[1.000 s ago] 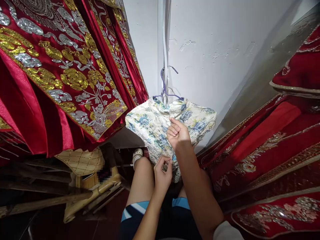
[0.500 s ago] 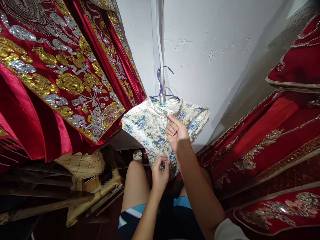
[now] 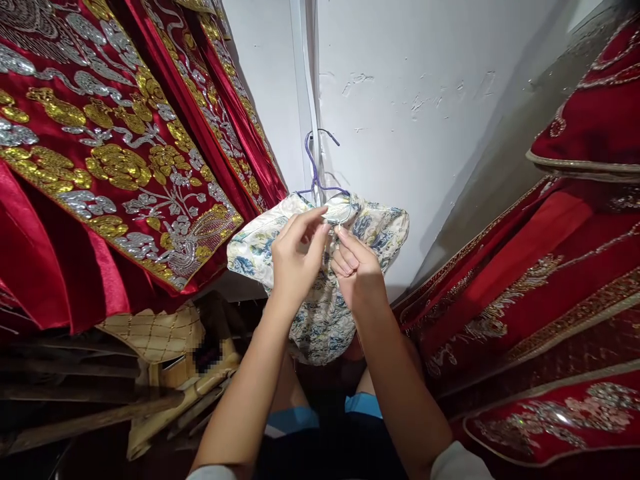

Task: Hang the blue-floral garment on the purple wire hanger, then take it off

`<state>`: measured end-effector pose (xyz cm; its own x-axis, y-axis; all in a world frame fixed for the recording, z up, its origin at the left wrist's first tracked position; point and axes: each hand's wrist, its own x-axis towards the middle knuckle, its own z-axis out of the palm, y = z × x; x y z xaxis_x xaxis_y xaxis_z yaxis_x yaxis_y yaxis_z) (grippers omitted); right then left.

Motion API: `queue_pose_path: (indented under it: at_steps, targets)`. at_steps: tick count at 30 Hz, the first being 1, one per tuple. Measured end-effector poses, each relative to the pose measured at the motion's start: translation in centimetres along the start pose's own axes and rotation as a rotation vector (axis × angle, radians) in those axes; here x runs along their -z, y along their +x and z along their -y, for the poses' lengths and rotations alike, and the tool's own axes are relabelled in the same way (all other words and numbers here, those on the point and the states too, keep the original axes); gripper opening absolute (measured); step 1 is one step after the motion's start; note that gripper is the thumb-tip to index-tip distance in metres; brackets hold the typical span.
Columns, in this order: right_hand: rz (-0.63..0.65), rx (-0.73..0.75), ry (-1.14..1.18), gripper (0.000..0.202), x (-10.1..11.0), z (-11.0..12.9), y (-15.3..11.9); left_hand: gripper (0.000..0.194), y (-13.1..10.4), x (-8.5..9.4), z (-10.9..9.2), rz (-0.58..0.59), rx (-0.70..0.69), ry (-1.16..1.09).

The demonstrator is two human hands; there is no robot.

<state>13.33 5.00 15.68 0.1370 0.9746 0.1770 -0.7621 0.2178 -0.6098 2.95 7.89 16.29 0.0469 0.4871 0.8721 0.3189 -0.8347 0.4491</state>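
A white floral top [image 3: 325, 320] with blue flowers and a short collar hangs on a purple wire hanger [image 3: 313, 167] against the wall. Close to the left of its collar, my left hand [image 3: 300, 253] has its thumb and forefinger apart, with a gap between the tips. My right hand [image 3: 355, 263] is closed in a pinch on the front edge of the collar [image 3: 339, 212], its other fingers curled in. Both hands and forearms cover much of the top's upper front.
Red garments with gold and silver sequins [image 3: 120, 167] hang on the left. More red beaded garments [image 3: 525, 287] hang on the right. A white wall [image 3: 410, 53] stands behind the hanger. Low on the left is a wooden frame [image 3: 155, 413] with a cream quilted piece [image 3: 155, 333].
My left hand has left the lower front of the top, where it was pinching, and moved up beside the collar with its fingers parted. My right hand stays at the collar.
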Motion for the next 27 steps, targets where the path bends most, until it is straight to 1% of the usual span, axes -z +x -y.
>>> queue_pose_path:
  at_steps: [2,3,7,8,9,12,14,21,27]
  targets:
    - [-0.006,0.033,-0.036,0.016,0.2,-0.1,0.1,0.013,1.1,-0.1,-0.2,0.069,-0.044,0.059]
    - [-0.017,0.055,-0.058,0.017,0.3,-0.3,0.2,0.012,1.4,-0.2,-0.3,0.081,-0.054,0.088]
    - [-0.117,0.141,-0.144,0.020,0.9,-1.0,0.8,0.017,1.9,0.0,-0.6,0.062,-0.061,0.179]
    - [-0.129,0.147,-0.154,0.020,1.0,-1.1,0.9,0.017,2.0,0.2,-0.7,0.074,-0.067,0.189]
    - [-0.127,0.146,-0.160,0.020,1.1,-1.2,0.9,0.016,2.1,0.3,-0.7,0.104,-0.076,0.191]
    - [-0.085,0.150,-0.176,0.021,1.0,-1.2,0.9,0.014,2.3,0.7,-0.6,0.242,-0.095,0.167]
    - [-0.075,0.164,-0.191,0.020,0.9,-1.1,0.9,0.015,2.3,0.8,-0.4,0.281,-0.092,0.162]
    - [-0.098,0.158,-0.279,0.023,1.5,-1.6,0.9,0.016,2.0,0.6,0.3,0.151,-0.112,0.206]
    - [-0.141,0.132,-0.311,0.022,2.0,-3.0,0.9,0.015,2.3,1.2,0.6,-0.007,-0.057,0.204]
